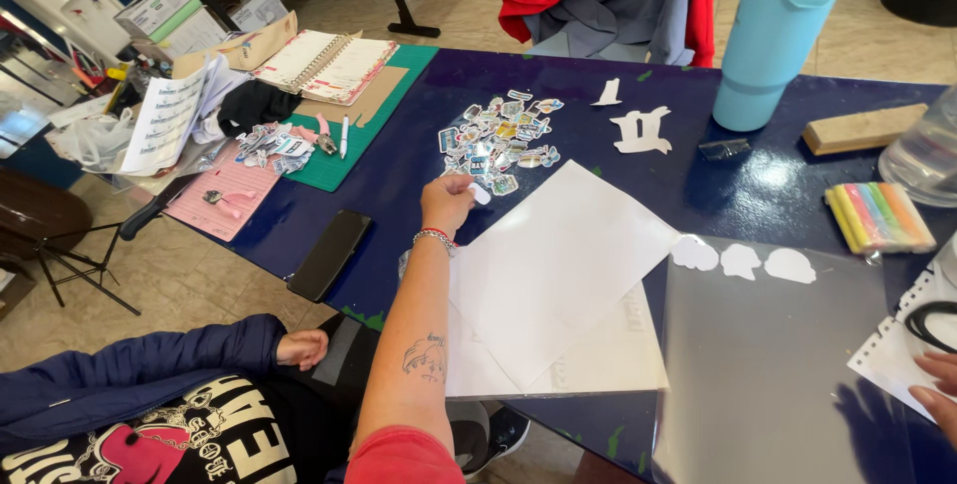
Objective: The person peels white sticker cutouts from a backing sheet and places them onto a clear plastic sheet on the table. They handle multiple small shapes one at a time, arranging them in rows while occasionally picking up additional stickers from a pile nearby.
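- Head view, nearest first: the person's left forearm, with a red sleeve at the elbow and a beaded bracelet at the wrist, stretches forward over the dark blue painted table [399, 180].
- The left hand [446, 202] is closed in a pinch on a small white paper cut-out [481, 194]. It holds this just above the table, at the near edge of a loose pile of small colourful printed stickers [498, 142].
- Just beside that hand lies a large blank white paper sheet [563, 260], tilted, overlapping a second white sheet beneath it.
- The right hand [940, 394] shows only as fingertips at the frame's edge, resting on a white perforated notebook page [890, 356]. I cannot tell whether it is open or gripping.
- Between the hands lies a glossy grey plastic sheet [768, 374] with three white rounded cut-outs [741, 261] along its far edge.
- Judged from this, the step in hand is lifting one piece away from the sticker pile. Any next move calls for a light, steady pinch so the thin paper does not crease or slip.
- Further off are a flat black phone [329, 254], a tall pale blue tumbler [783, 35] and a pack of pastel chalk sticks [879, 217].
- Another person's hand [302, 348] shows at the end of a navy jacket sleeve, below the table's edge.
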